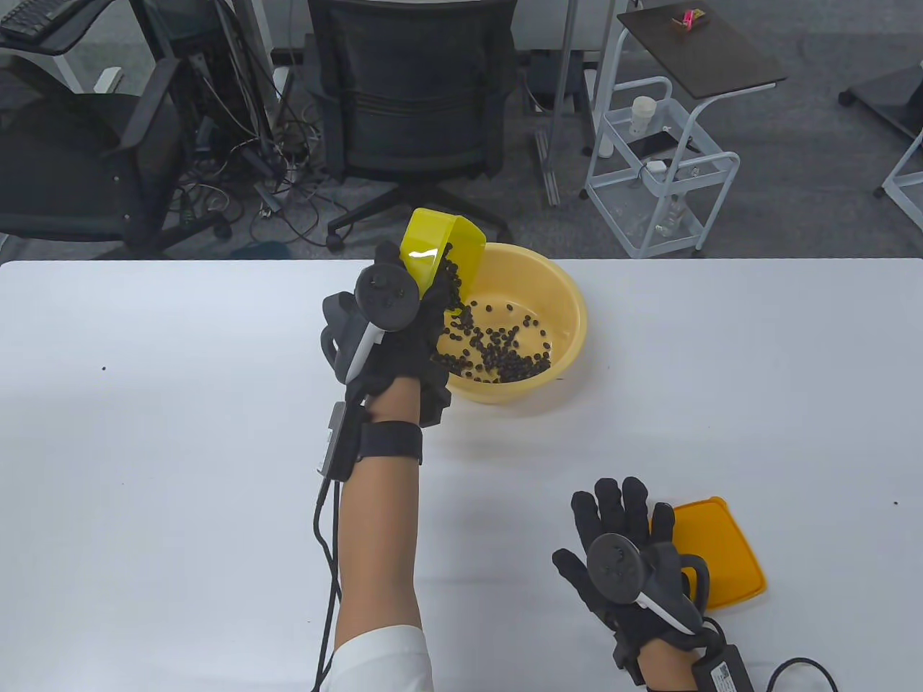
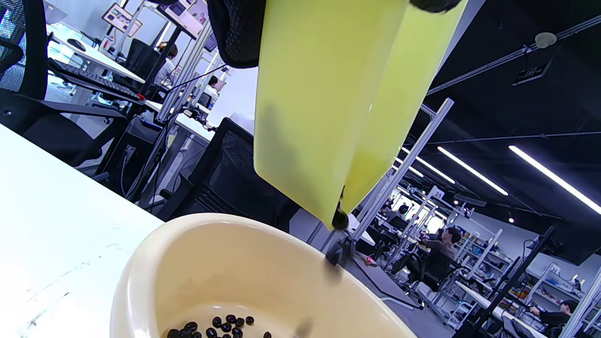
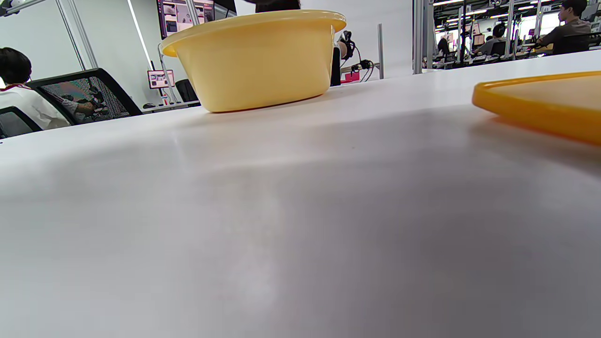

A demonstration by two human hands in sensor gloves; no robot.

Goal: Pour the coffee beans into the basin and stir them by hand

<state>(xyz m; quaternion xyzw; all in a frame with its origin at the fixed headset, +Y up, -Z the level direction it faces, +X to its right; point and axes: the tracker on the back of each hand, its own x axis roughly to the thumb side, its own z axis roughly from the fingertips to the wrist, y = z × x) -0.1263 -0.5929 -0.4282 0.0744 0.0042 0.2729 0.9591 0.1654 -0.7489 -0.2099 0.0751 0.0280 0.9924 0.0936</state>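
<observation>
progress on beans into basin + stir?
Done: orange lid off; many dark coffee beans already in the round yellow plastic basin. In hand: left hand tips the yellow-green plastic container, beans pouring. Left: finish pouring, stir; right hand lies flat.

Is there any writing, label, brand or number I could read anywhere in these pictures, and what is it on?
"35": a small sign on a frame post in the background, left wrist view; this reading is uncertain.
Label on the black box at the right wrist, table view: print too small to read.
Wall screens behind the basin, right wrist view: too blurred to read.
Basin, yellow container and orange lid: no writing visible.
</observation>
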